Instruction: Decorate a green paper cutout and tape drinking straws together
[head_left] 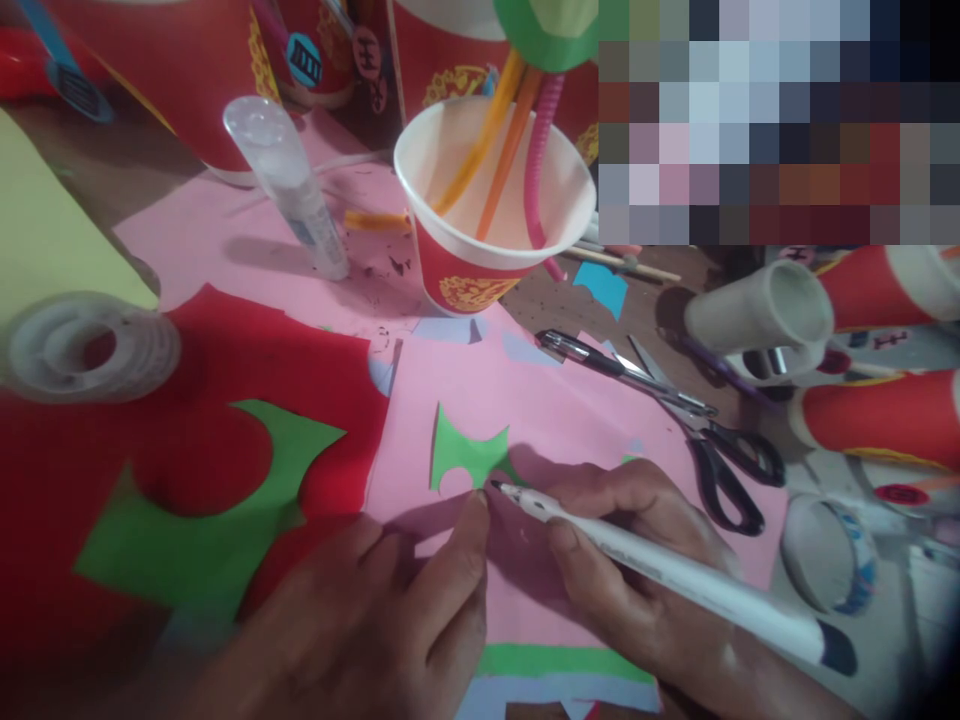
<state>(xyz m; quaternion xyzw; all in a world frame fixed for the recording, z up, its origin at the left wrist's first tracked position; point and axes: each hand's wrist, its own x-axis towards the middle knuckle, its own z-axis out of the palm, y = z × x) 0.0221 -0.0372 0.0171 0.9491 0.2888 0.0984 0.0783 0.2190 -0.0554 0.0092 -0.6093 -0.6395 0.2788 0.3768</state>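
Note:
My right hand (pixel 637 570) grips a white marker pen (pixel 675 565), its dark tip pointing left. The tip is right beside the fingertips of my left hand (pixel 420 600). The fingers of my left hand are bent and pressed together; whatever lies between them is too small or hidden to name. Just beyond both hands, a green paper scrap (pixel 471 455) with curved cut-outs lies on pink paper (pixel 592 430). A larger green paper scrap (pixel 202 550), also cut in curves, rests on red paper (pixel 322 360) left of my left hand.
A red and white paper cup (pixel 480 275) holding straws stands at the back, beside a tilted clear glue bottle (pixel 289 190). Tape rolls (pixel 45 350) sit left and right. Scissors (pixel 724 465) and a black pen (pixel 622 370) lie right; more red cups (pixel 885 420) lie beyond.

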